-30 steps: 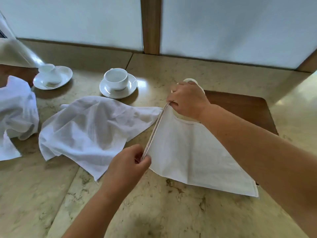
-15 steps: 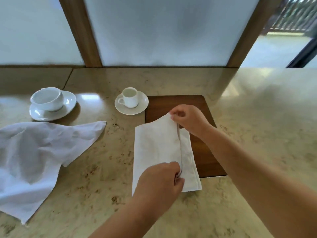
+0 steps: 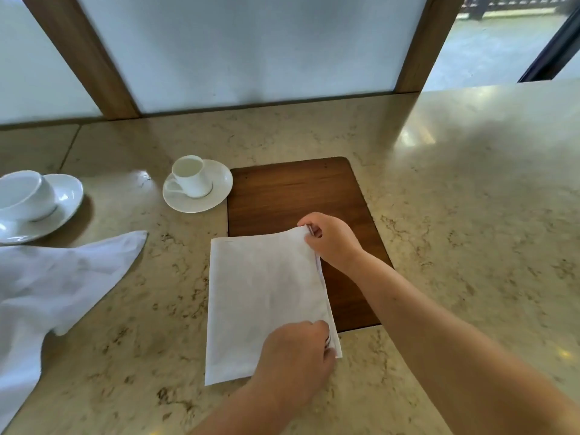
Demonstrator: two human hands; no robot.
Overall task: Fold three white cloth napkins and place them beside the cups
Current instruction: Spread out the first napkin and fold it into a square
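Note:
A white napkin (image 3: 263, 296), folded into a tall rectangle, lies flat on the marble counter, its right edge over a brown wooden board (image 3: 292, 193). My right hand (image 3: 332, 240) pinches its far right corner. My left hand (image 3: 295, 356) pinches its near right corner. A small white cup (image 3: 190, 175) stands on a saucer (image 3: 216, 196) just left of the board. A wider cup (image 3: 20, 194) on its saucer (image 3: 67, 196) sits at the far left. An unfolded, rumpled napkin (image 3: 53, 290) lies at the left.
The marble counter (image 3: 455, 189) stretches to the right and ends at frosted window panels with wooden posts (image 3: 84, 54) behind. A seam in the stone (image 3: 67, 152) runs near the left cup.
The napkin went from a large sheet held up by its fold to a narrower rectangle laid flat; both hands carried the folded edge rightward. My view swung right, so the third cup and napkin left the frame.

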